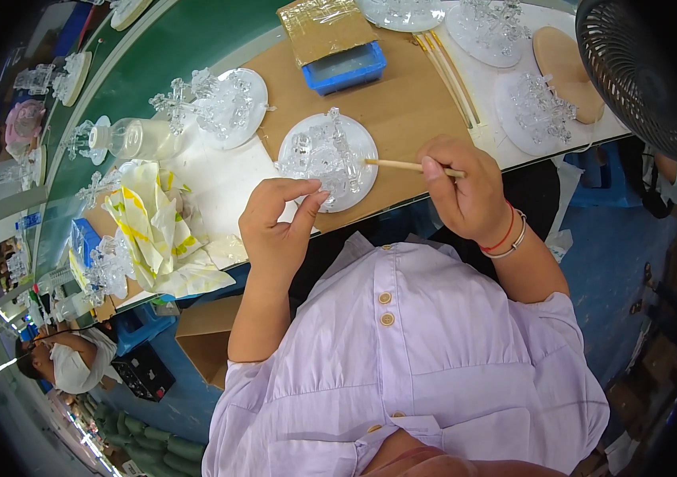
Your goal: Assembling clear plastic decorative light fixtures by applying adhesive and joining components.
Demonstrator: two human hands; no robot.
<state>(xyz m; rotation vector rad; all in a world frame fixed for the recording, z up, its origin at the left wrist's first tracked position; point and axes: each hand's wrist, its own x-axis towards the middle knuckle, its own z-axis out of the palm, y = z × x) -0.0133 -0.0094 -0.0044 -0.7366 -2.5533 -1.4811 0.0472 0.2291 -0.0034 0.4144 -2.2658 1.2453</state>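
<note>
Head view. The left hand [279, 226] pinches the near edge of a round white plate [362, 143] between thumb and curled fingers, closed on the rim so that the plate sits steady on the brown surface [410, 103]. On the plate stands a clear glass ornament [324, 155], seemingly an assembly of small transparent parts; its exact form is hard to tell. The right hand [466, 191] is closed around a thin wooden stick [402, 165], held much like a pen, with the tip reaching the right side of the ornament; such a grip probably serves for fine work at one small spot.

Behind the plate, toward the far edge of the surface, lies a blue tray [346, 67] partly covered by a taped cardboard piece [323, 28]. To the right of the plate lie spare sticks [450, 75], then more plates with glass ornaments [541, 107], within easy reach of the right hand. To the left of the plate stands another ornament on a plate [223, 103], a clear bottle lying on its side [136, 137], and a crumpled yellow-and-white cloth [156, 230]. A black fan [640, 71] stands at the far right of the plate. Another person [68, 362] sits well apart, at lower left.
</note>
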